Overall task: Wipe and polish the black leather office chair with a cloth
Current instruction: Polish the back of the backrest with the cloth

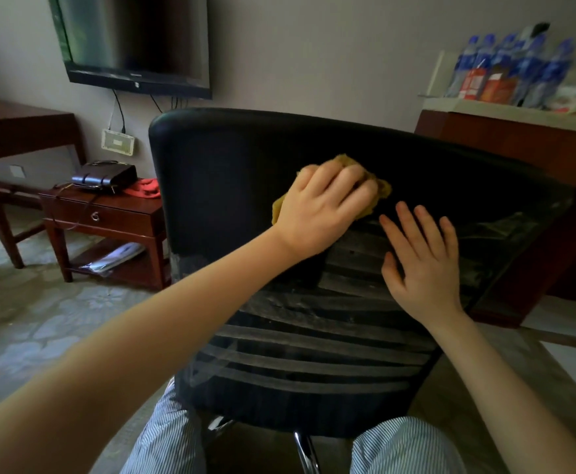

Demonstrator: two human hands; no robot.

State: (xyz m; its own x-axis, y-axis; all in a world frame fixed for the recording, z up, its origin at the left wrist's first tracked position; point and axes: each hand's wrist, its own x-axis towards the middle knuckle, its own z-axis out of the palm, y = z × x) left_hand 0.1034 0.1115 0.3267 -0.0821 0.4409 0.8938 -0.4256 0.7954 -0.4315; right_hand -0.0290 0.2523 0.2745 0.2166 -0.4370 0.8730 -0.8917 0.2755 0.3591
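Black office chair (211, 186) stands right before us; our left hand (324, 206) clutches the mustard cloth (382, 191) against its upper back, our right hand (423, 265) rests flat, fingers spread, just beside.

Hotel-like room, wall-mounted TV (136, 39), dark wooden side table (126, 218), bottled water (532, 66) on counter (505, 112), patterned carpet (40, 319)

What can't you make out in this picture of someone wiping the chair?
- Head view: most of the cloth, covered by the left hand.
- Head view: the chair, its seat and base hidden behind its backrest and past the bottom edge.
- Head view: labels on the bottles, blurred.
- Head view: top of the television, cut by the upper edge.
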